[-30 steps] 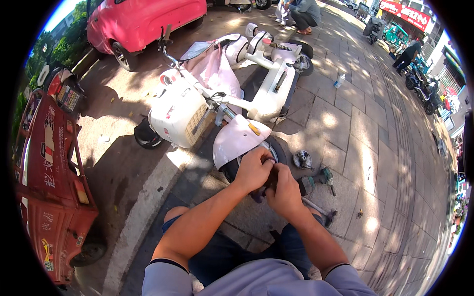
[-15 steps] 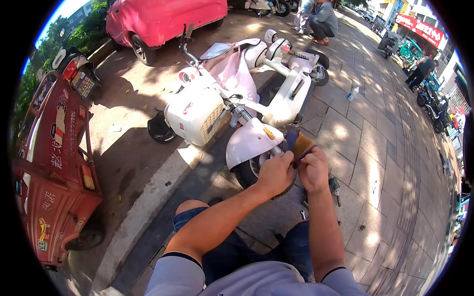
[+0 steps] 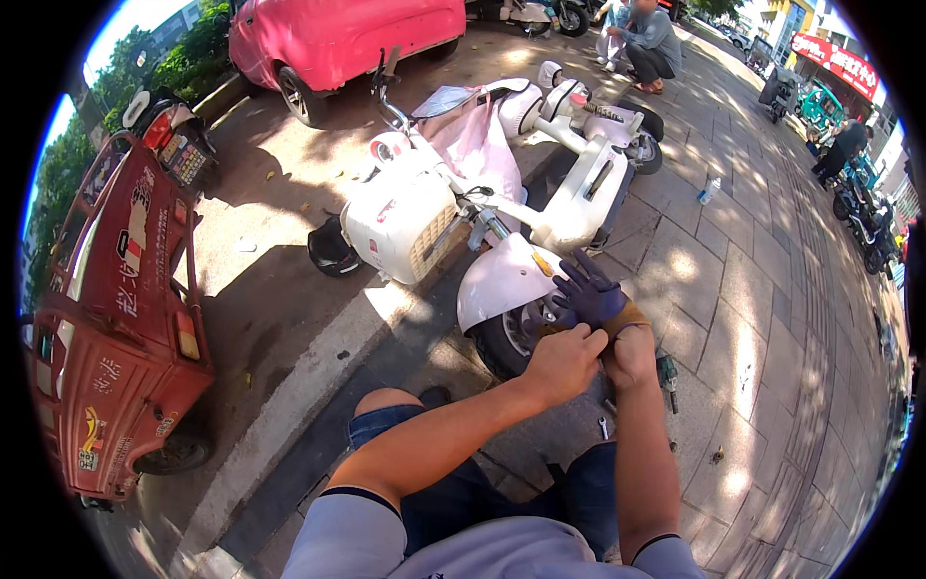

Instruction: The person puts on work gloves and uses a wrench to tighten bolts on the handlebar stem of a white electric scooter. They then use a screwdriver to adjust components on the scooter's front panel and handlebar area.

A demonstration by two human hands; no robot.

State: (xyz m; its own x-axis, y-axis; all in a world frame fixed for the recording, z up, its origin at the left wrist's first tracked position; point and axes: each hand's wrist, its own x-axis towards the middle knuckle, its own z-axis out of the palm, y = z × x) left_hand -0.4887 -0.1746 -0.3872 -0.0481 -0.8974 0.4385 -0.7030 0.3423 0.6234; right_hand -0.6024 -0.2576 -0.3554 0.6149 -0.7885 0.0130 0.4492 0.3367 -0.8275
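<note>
Gloves seem to be the business of the moment: the right hand (image 3: pixel 617 333) is going into a dark purple work glove (image 3: pixel 588 294) with a tan cuff, fingers pointing up and away toward the front wheel (image 3: pixel 506 343) of a white scooter (image 3: pixel 463 207). The left hand (image 3: pixel 564 362) is bare and curled at the cuff, its grip pinching the glove's edge near the right wrist. The right hand's own fingers look spread inside the fabric, holding nothing else.

What could go wrong, to my eye: the cuff could slip from that pinch, or the glove could bunch at the knuckles and sit crooked, since the pull comes from one side only. The person squats low with both forearms raised before the knees, so a sharp tug could also tip the balance forward toward the white fender (image 3: pixel 506 280).

Both elbows are bent, forearms converging, the left crossing in from below, the right rising nearly straight. A green power tool (image 3: pixel 667 370) and a small wrench (image 3: pixel 605 427) lie on the paving (image 3: pixel 762 318) just beside the knees. A red three-wheeled cart (image 3: pixel 116 289) stands well apart to the left.
</note>
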